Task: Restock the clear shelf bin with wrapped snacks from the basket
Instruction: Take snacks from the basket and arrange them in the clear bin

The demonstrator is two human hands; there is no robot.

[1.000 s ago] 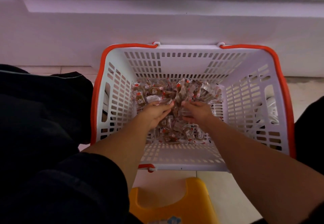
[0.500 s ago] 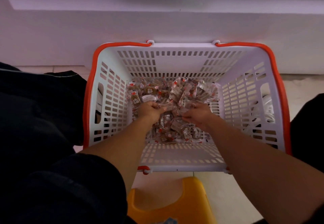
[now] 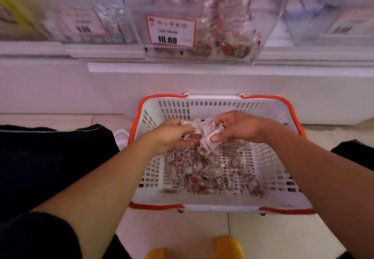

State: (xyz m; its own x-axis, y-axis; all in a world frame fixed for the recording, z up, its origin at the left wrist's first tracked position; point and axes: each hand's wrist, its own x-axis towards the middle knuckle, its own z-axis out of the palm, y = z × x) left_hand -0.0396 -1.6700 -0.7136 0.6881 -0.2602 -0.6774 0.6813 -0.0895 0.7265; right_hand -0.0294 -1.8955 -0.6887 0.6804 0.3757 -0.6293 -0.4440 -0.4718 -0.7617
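Together, the left hand (image 3: 172, 135) and right hand (image 3: 238, 127) are gripping a bunch of wrapped snacks (image 3: 202, 131) above the basket (image 3: 202, 202), below the clear shelf bin (image 3: 204, 15).

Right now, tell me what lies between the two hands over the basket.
In the head view, a bunch of wrapped snacks bridges the left hand and right hand, both gripping it above the basket.

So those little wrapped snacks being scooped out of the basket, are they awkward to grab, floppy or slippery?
Probably slippery: the wrapped snacks have shiny clear wrappers, and both the left hand and the right hand cup one bunch together. Likely light and loose too, since the rest lie in a jumbled heap in the basket, so a few may spill.
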